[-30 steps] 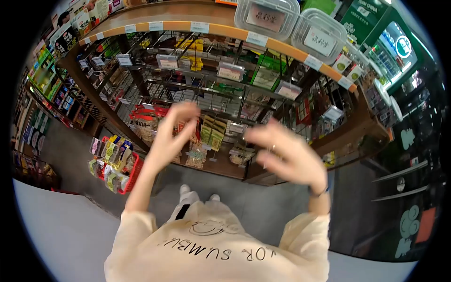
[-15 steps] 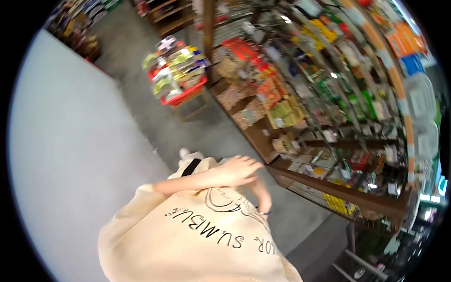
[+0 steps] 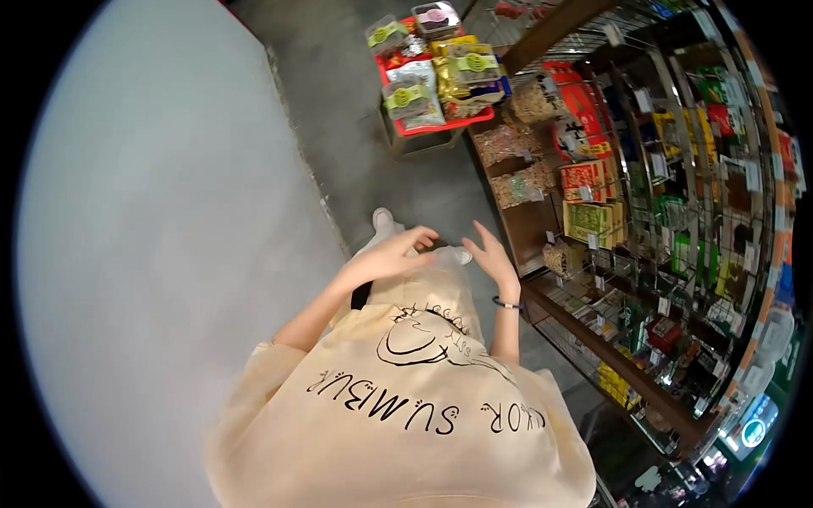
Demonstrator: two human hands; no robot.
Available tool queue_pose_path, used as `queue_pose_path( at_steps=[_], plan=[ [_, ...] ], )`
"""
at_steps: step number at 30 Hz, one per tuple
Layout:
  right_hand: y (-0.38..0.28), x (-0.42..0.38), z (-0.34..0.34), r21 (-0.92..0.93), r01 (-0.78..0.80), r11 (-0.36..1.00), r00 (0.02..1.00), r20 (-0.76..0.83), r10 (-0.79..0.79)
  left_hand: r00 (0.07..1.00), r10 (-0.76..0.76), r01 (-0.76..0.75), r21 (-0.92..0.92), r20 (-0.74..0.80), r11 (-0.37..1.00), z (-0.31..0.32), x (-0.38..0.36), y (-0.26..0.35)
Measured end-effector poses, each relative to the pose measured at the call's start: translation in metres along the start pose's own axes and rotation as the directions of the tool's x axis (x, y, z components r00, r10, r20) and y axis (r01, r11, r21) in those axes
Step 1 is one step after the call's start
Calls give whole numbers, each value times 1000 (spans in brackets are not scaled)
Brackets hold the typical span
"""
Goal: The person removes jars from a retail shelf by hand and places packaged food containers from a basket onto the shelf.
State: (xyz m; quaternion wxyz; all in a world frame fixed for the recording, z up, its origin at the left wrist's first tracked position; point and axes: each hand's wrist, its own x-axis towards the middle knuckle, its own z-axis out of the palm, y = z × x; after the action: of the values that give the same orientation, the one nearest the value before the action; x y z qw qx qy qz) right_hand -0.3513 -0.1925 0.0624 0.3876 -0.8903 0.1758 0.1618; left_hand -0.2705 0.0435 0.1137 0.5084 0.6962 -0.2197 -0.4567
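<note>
My left hand (image 3: 391, 256) is in front of my body, palm inward, its fingers apart and slightly curled, with nothing in it. Facing it, my right hand (image 3: 494, 261) is raised with thumb and fingers spread, also holding nothing; a dark bracelet (image 3: 506, 302) circles that wrist. A gap separates the two hands. Below them are my cream printed shirt (image 3: 406, 440) and a white shoe (image 3: 383, 218). Ahead, out of reach of both hands, a red basket (image 3: 449, 123) on a stool holds clear boxes with green labels and several snack packets.
Wire shelves (image 3: 631, 372) with a wooden edge run along the right, stocked with bagged goods and red packs (image 3: 583, 118). A pale wall-like surface (image 3: 169, 237) fills the left. Grey floor (image 3: 339, 110) stretches ahead between them.
My hands, overlapping before, have separated, and the right one now shows fully. The view has turned, so the basket and shelves appear farther right and higher, and the picture is sharper.
</note>
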Motion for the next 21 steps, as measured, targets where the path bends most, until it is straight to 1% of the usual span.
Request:
queue_pose_path(
  at_steps=[1, 2, 3, 4, 5, 6, 7, 8, 9, 11, 12, 13, 14, 16, 18, 19, 21],
  plan=[
    [-7, 10, 18, 77, -30, 997, 989, 146, 19, 1000, -9, 9, -9, -5, 1000, -12, -6, -4],
    [-14, 19, 35, 146, -72, 987, 957, 288, 27, 995, -30, 26, -44, -91, 999, -24, -11, -6],
    [-22, 27, 50, 141, -74, 987, 954, 297, 29, 983, -52, 38, -80, -176, 996, -33, -15, -9],
    [-31, 32, 64, 129, -30, 991, 938, 347, -17, 982, -59, 43, -91, -178, 995, -39, -18, -14],
    [-39, 37, 76, 121, 15, 993, 917, 395, -62, 957, -20, 18, -11, -288, 1000, -45, -21, -19],
    [-45, 41, 85, 117, 12, 993, 913, 404, -58, 919, 26, 3, 73, -392, 997, -50, -24, -22],
    [-50, 45, 94, 143, 46, 989, 894, 436, -105, 900, 22, 34, 119, -436, 992, -53, -27, -24],
    [-55, 48, 103, 173, 78, 982, 872, 465, -151, 900, 14, 39, 112, -436, 993, -56, -31, -26],
    [-55, 54, 115, 203, 100, 974, 871, 456, -185, 896, -2, 56, 107, -444, 993, -60, -34, -28],
    [-58, 64, 130, 233, 61, 970, 866, 471, -168, 894, -20, 70, 97, -449, 993, -64, -35, -33],
    [-58, 70, 136, 264, 28, 964, 863, 481, -157, 910, -52, 108, 116, -412, 987, -65, -36, -41],
    [-53, 77, 143, 260, 25, 965, 862, 484, -152, 923, -84, 145, 137, -377, 980, -65, -36, -47],
    [-50, 84, 150, 225, 56, 973, 873, 462, -157, 923, -85, 145, 133, -376, 980, -65, -35, -52],
    [-56, 99, 150, 197, 91, 976, 883, 438, -171, 930, -163, 235, 191, -330, 953, -68, -33, -54],
    [-58, 115, 149, 171, 46, 984, 869, 478, -124, 935, -176, 239, 181, -307, 954, -75, -29, -50],
    [-56, 124, 152, 185, 46, 982, 872, 472, -130, 941, -185, 238, 166, -283, 957, -80, -25, -46],
    [-50, 146, 157, 274, -66, 960, 881, 468, -73, 944, -184, 244, 200, -275, 949, -91, -10, -44]
  ],
)
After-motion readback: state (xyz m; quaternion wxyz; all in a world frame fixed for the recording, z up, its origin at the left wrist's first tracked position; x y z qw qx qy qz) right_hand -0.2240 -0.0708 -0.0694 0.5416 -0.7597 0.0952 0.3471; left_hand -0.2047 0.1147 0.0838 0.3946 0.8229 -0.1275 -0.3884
